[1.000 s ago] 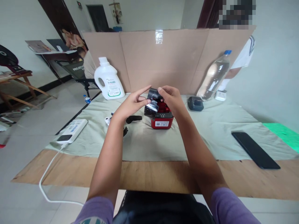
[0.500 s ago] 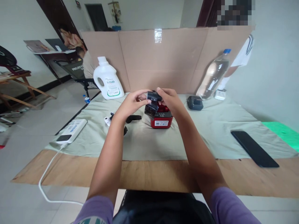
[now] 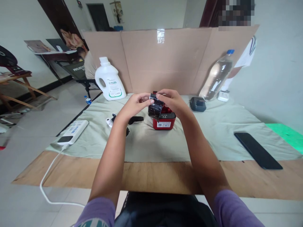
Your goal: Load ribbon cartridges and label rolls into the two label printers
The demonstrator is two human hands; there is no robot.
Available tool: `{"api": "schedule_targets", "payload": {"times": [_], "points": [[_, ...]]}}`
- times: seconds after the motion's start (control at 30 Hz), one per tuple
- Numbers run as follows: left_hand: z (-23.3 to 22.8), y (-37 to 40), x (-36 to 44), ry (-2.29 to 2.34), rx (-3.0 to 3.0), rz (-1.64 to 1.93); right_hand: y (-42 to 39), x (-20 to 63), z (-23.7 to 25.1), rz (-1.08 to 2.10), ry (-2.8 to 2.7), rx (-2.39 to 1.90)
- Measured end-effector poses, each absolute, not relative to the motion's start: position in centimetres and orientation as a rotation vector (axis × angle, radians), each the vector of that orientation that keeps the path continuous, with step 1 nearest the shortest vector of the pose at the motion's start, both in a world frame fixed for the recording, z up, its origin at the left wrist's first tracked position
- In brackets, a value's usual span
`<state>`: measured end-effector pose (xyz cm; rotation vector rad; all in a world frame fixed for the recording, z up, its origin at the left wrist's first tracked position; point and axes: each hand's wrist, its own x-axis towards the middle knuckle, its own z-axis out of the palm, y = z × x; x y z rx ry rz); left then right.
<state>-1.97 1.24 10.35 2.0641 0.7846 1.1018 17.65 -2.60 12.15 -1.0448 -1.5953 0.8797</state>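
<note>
Both my hands meet above a small red device (image 3: 164, 121) with a white label that stands on the grey-green cloth (image 3: 213, 132). My left hand (image 3: 134, 105) and my right hand (image 3: 172, 101) pinch a shiny black piece of film or wrapping (image 3: 155, 106) between their fingertips, and it hangs down over the device's top. A black strap-like part (image 3: 135, 119) and a small white roll (image 3: 109, 122) lie on the cloth just left of the device.
A white jug (image 3: 109, 80) and a clear bottle (image 3: 216, 77) lean against a cardboard screen (image 3: 165, 60) at the back. A black box (image 3: 197, 104), a black phone (image 3: 258, 150) and a white power strip (image 3: 72, 131) with its cord lie around. People stand behind the screen.
My left fingers, stretched out a second ago, have closed onto the black film. Both hands have drawn together and the film hangs lower over the red device.
</note>
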Motion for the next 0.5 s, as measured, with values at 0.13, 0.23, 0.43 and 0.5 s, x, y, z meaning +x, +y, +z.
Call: {"api": "schedule_targets", "payload": {"times": [0.13, 0.23, 0.43, 0.5], "points": [[10.52, 1.23, -2.03, 0.830, 2.108, 1.143, -2.33, 17.77, 12.07, 0.896, -1.590, -1.044], [10.66, 1.13, -2.02, 0.808, 2.116, 1.112, -2.23, 17.77, 12.08, 0.888, -1.598, -1.073], [10.65, 0.87, -1.87, 0.785, 2.040, 1.049, -2.19, 17.57, 12.14, 0.911, -1.559, -1.090], [10.67, 0.68, -1.83, 0.760, 1.992, 1.042, -2.01, 17.59, 12.01, 0.898, -1.526, -1.079]]}}
